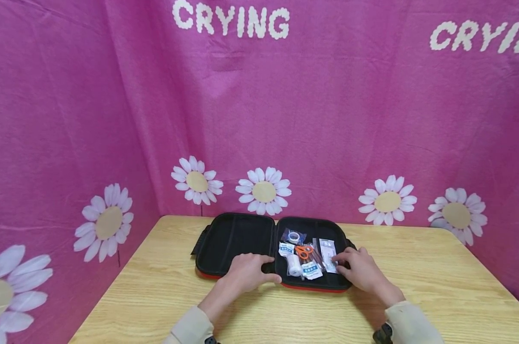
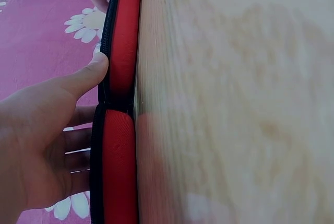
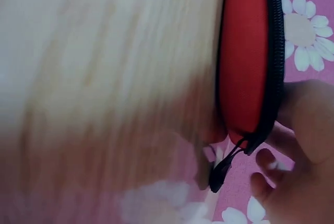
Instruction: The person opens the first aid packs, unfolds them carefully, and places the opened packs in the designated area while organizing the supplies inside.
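Observation:
A zippered case [image 1: 242, 224] with a black lining and red outside lies open flat on the table. My left hand [image 1: 249, 273] rests at its near edge by the hinge. In the left wrist view, the thumb [image 2: 91, 72] touches one half's rim, while the other fingers extend over the other half. My right hand [image 1: 362, 270] reaches over the right half's outer edge, fingers bent, fingertips at a white flat packet [image 1: 328, 251]; I cannot tell whether they pinch it. Beside it lie orange-handled scissors [image 1: 304, 252], a white bandage roll [image 1: 293, 265] and a wrapped tape roll [image 1: 293, 236].
Two small white-and-blue sachets, one near [image 1: 312, 270] and one farther back [image 1: 286, 249], lie among clear-wrapped items in the right half. A zipper pull [image 3: 222, 174] hangs at the case's corner. Behind the wooden table [image 1: 156, 296] hangs a pink cloth [image 1: 311, 119] with daisies.

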Demonstrator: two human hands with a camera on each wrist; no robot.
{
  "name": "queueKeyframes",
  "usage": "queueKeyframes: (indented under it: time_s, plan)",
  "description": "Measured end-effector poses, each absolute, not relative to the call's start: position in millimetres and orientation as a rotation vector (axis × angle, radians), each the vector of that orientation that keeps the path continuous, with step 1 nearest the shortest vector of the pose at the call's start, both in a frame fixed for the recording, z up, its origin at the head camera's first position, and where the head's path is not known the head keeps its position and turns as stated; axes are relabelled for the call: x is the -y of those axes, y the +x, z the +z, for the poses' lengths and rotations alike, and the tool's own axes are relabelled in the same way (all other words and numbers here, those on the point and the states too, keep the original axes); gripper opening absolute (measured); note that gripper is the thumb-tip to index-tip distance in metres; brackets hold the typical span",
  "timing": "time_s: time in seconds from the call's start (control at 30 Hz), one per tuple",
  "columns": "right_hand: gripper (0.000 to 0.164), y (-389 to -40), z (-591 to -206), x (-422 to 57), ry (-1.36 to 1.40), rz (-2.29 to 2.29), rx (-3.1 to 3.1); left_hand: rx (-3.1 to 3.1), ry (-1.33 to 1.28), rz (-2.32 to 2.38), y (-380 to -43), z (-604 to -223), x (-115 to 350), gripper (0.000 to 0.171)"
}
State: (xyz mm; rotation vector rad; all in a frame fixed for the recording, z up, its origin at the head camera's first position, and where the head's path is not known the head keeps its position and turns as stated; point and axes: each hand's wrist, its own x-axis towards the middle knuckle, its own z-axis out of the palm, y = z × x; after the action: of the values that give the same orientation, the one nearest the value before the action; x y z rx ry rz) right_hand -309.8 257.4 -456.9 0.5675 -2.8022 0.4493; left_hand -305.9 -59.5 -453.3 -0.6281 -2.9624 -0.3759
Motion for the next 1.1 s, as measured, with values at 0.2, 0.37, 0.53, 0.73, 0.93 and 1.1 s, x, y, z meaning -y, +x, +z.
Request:
queueKeyframes:
  time_s: [0.2, 0.37, 0.53, 0.73, 0.93, 1.1]
  plan:
    - [0.021, -308.1, -458.4, -256.3, 0.543, 0.352, 2.783, 2.967, -0.629, -0.379, -305.9, -453.5, 59.6, 0.068]
    - [0.025, -310.4, -459.5, -256.3, 0.605, 0.401, 2.827, 2.971, -0.626, -0.385, -305.9, -453.8, 59.1, 0.068]
    - [0.028, -310.2, -461.1, -258.0, 0.747, 0.518, 2.813, 2.976, -0.616, -0.383, -305.6, -453.2, 59.5, 0.068]
    - [0.023, -308.1, -464.8, -259.9, 0.624, 0.527, 2.761, 2.978, -0.623, -0.380, -305.0, -452.7, 58.9, 0.068]
    - [0.023, -308.2, -457.2, -252.1, 0.724, 0.473, 2.875, 2.968, -0.623, -0.381, -304.8, -452.0, 59.1, 0.067]
    - [0.028, -311.4, -457.0, -248.7, 0.842, 0.571, 2.890, 2.961, -0.629, -0.381, -303.6, -451.5, 58.7, 0.067]
